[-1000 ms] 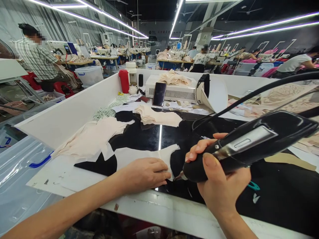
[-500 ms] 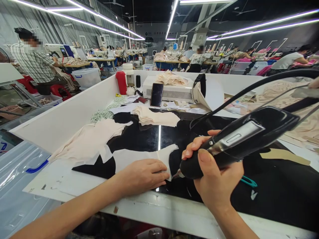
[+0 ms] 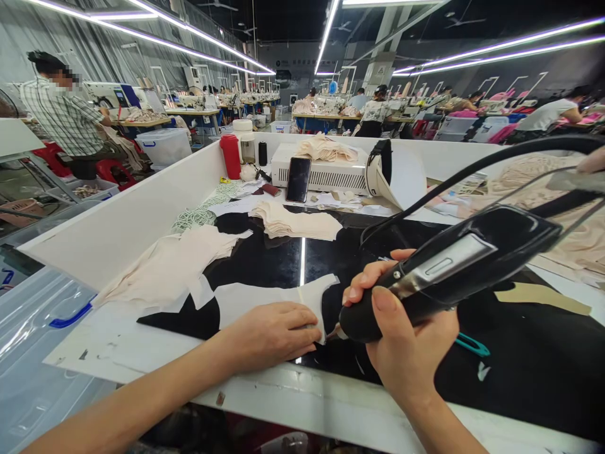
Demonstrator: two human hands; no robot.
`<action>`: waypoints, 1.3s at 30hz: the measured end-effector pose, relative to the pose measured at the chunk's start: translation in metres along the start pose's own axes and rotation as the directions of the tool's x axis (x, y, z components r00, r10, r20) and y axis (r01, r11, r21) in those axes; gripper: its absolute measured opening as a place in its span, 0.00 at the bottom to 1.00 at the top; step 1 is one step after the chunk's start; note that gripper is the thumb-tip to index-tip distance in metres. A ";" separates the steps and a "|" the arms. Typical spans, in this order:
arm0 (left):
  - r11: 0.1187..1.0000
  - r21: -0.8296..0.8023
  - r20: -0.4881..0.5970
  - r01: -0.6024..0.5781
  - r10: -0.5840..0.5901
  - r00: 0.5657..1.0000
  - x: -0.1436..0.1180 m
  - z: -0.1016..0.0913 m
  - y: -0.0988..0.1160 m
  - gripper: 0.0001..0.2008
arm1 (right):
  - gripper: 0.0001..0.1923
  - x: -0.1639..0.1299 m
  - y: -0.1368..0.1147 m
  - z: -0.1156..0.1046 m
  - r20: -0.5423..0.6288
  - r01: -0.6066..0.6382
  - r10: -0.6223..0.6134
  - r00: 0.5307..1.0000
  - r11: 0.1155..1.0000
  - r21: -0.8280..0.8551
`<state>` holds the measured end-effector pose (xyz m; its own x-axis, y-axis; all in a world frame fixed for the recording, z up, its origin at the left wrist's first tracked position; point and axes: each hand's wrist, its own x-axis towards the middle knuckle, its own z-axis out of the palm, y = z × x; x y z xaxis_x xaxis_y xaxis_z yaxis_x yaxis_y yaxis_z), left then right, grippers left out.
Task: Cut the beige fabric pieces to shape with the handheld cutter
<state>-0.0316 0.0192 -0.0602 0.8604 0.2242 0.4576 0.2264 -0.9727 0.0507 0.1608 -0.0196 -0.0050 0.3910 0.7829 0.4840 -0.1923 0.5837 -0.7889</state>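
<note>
My left hand [image 3: 278, 334] lies flat, fingers stretched out, on a white cut piece [image 3: 259, 297] spread over the black glossy work surface [image 3: 265, 258]. My right hand [image 3: 406, 340] is wrapped round a black corded handheld tool [image 3: 439, 265] with a silver plate on its side. The metal tip [image 3: 334, 333] of this tool points down and left, at the right edge of the white piece near my left fingertips. Whether the tip touches the piece, I cannot tell.
Cream fabric stacks lie at left [image 3: 174, 261] and farther back [image 3: 297, 221]. A phone [image 3: 298, 180] leans on a white vented box [image 3: 326, 170]. A thick black cable [image 3: 463, 180] arches at right. A teal tool [image 3: 472, 344] lies beyond my right wrist. Co-workers sit in the background.
My right hand and the black tool have shifted very slightly left and down, the tip staying at the piece's edge. My left hand has stayed in place.
</note>
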 end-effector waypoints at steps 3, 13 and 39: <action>1.000 0.012 -0.008 -0.007 0.007 1.000 0.000 0.000 0.000 0.12 | 0.21 -0.001 -0.002 0.003 -0.029 -0.006 0.005 1.000 1.000 -0.014; 1.000 -0.007 0.000 0.009 -0.009 1.000 -0.001 0.000 0.000 0.10 | 0.22 0.000 -0.002 0.002 -0.021 -0.008 0.008 1.000 1.000 0.005; 0.961 -0.262 0.121 0.092 -0.062 0.991 -0.012 -0.036 0.006 0.12 | 0.20 0.023 -0.006 -0.012 -0.093 0.024 -0.029 0.995 0.998 -0.053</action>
<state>-0.0571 0.0083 -0.0337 0.8936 0.2897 0.3429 0.1772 -0.9295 0.3234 0.1820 -0.0074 0.0067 0.4783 0.7422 0.4694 -0.1349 0.5903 -0.7958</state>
